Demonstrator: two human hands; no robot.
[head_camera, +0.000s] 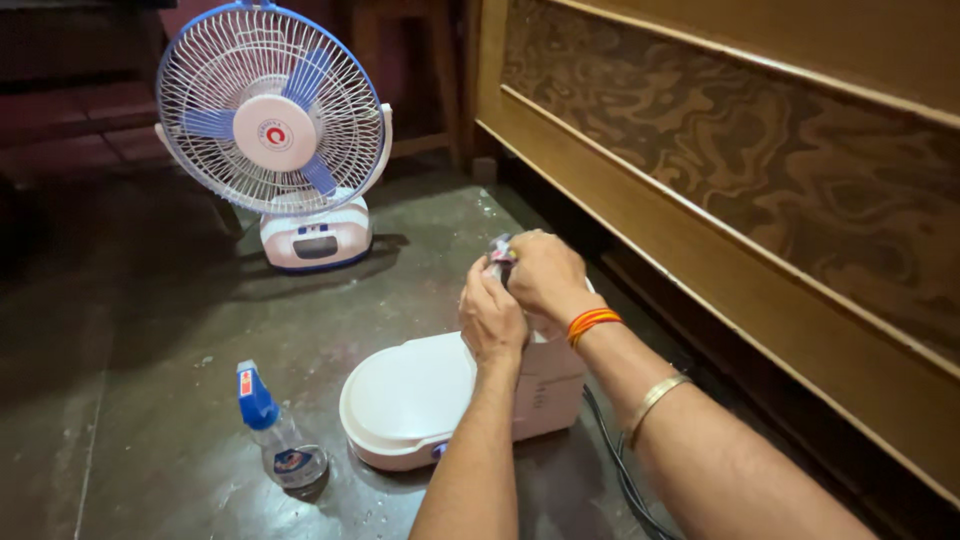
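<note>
1. Wooden panelling (760, 170), pale frame with dark swirled inlay, runs along the right and well beyond my hands.
2. Dark concrete floor (150, 330), scuffed and stained, under everything.
3. White table fan (272, 110) with blue blades and a wire guard, upright on its base, well ahead and to the left of my grip; assembled as far as I can see.
4. White appliance base (410, 395), rounded and smooth-topped, directly below my hands; my left forearm crosses its right end. I judge this the piece being worked on, with its upper parts not fitted.
5. Black cable (625, 480), trailing on the floor just right of the base, below my right forearm.
6. Spray bottle (275, 435), clear with a blue trigger head, upright, down and left of my grip, well apart and untouched.
7. My left hand (492, 320), fingers curled closed against the small item.
8. My right hand (545, 275), orange thread and a metal bangle on that arm, closed over the same item from the far side.
9. Small wrapped part (499, 250), greyish with a touch of red, pinched between both hands above the base; too hidden to identify. By my reading it is only being opened or readied.
</note>
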